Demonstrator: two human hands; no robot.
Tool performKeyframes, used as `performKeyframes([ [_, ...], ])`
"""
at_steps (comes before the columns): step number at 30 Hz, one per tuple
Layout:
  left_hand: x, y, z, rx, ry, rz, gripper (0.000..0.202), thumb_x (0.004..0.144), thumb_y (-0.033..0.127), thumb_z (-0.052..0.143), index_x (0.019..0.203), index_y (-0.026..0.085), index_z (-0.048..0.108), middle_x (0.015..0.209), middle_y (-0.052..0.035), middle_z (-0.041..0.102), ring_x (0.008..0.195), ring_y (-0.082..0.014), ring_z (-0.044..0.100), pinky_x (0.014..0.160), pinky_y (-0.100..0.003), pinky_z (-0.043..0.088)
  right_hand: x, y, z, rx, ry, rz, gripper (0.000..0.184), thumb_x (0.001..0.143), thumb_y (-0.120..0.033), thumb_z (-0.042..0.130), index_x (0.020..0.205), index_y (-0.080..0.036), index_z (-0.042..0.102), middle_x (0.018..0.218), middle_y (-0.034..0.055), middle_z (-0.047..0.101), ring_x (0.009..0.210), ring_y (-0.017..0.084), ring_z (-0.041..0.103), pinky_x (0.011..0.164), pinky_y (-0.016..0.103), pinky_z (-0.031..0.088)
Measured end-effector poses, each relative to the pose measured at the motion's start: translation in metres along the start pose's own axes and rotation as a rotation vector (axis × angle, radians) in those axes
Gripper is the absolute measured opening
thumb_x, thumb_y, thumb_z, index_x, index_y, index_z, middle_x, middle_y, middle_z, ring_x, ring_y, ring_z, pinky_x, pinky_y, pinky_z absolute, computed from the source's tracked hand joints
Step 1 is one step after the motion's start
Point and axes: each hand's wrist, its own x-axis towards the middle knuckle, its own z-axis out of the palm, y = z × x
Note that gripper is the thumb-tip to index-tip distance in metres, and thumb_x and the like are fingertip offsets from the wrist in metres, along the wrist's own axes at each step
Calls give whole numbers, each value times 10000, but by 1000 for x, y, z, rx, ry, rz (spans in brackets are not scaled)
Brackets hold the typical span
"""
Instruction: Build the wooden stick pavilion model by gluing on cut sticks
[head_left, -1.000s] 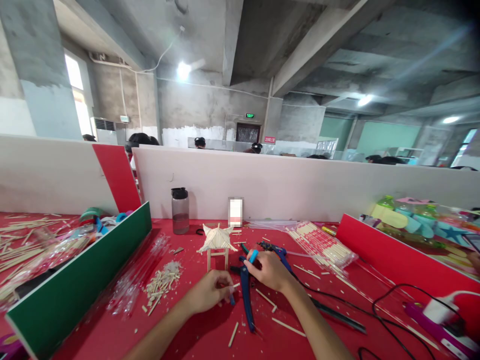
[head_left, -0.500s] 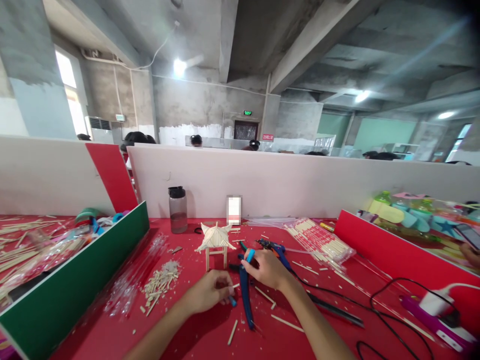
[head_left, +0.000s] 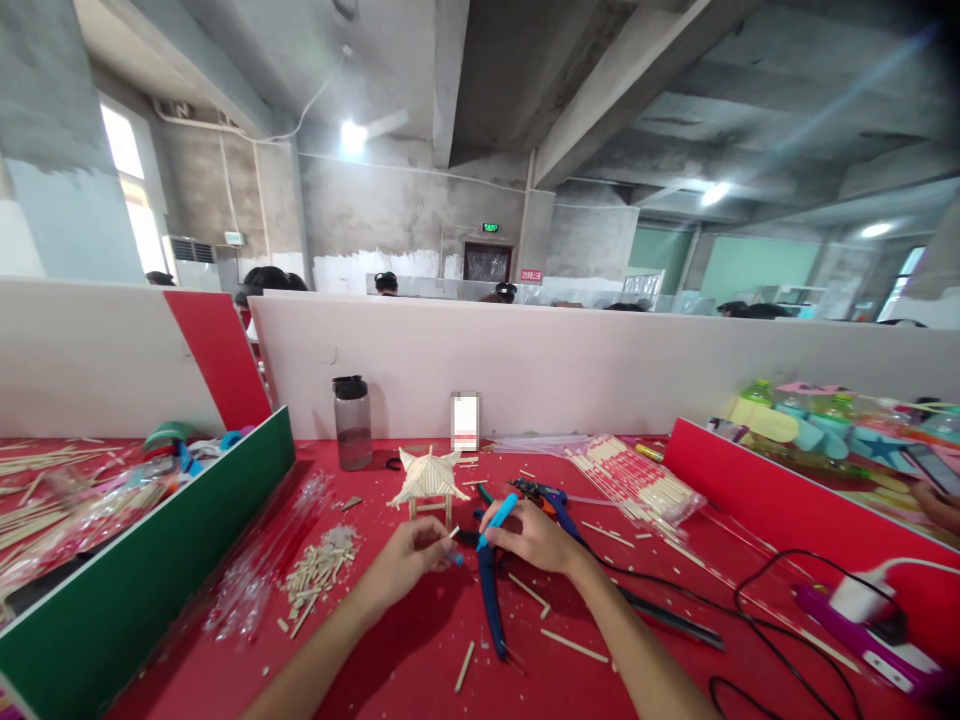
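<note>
My left hand (head_left: 405, 562) is closed, pinching a short wooden stick (head_left: 454, 532). A small blue piece that looks like a pen cap (head_left: 457, 560) also shows at its fingers. Gripped in my right hand (head_left: 541, 537) is a bright blue pen (head_left: 498, 520), slanting down to the left; whether its tip is bare I cannot tell. Just beyond my left hand stands a little pavilion model (head_left: 430, 476) of wooden sticks, with a pointed roof and upturned corners. Dark blue-handled pliers (head_left: 490, 600) lie under and beside my right hand, their jaws partly hidden.
A water bottle (head_left: 352, 424) stands by the white partition (head_left: 570, 370). Stick offcuts (head_left: 319, 565) are heaped left; bundled sticks (head_left: 637, 480) lie back right. A glue gun (head_left: 551, 500), black cable (head_left: 675, 578) and purple power strip (head_left: 870, 635) occupy the right. Green (head_left: 172, 530) and red (head_left: 810, 500) boards flank me.
My left hand has moved up and slightly left, lifting the stick and blue piece off toward the pavilion. The pen in my right hand now shows more of its length.
</note>
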Motion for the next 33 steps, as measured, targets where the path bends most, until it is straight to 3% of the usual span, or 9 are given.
performKeyframes([
  [5,3,-2,2,-124,56,-38,495,604,594,843,700,138,677,664,-54,660,588,-145,594,614,-276,472,-3,7,1,175,-116,57,375,888,-550,620,1006,-216,741,932,51,731,783,187,680,731,310,570],
  [16,-3,6,10,-241,121,-115,470,569,535,886,725,145,674,874,-94,751,789,-200,693,767,-298,526,-2,8,0,257,-95,12,355,916,-520,604,1046,-213,727,1000,47,714,816,165,664,756,289,556],
  [26,-3,5,9,-266,129,-122,443,568,503,893,726,153,674,862,-74,750,830,-212,694,825,-326,539,0,11,3,349,-97,28,446,885,-591,608,1054,-199,735,990,71,712,892,197,661,760,302,558],
  [33,-2,4,11,-277,127,-119,437,588,506,886,715,154,661,850,-69,745,828,-202,689,816,-313,539,1,10,6,345,-95,18,424,869,-571,642,1035,-197,755,1015,72,712,839,174,653,735,279,547],
])
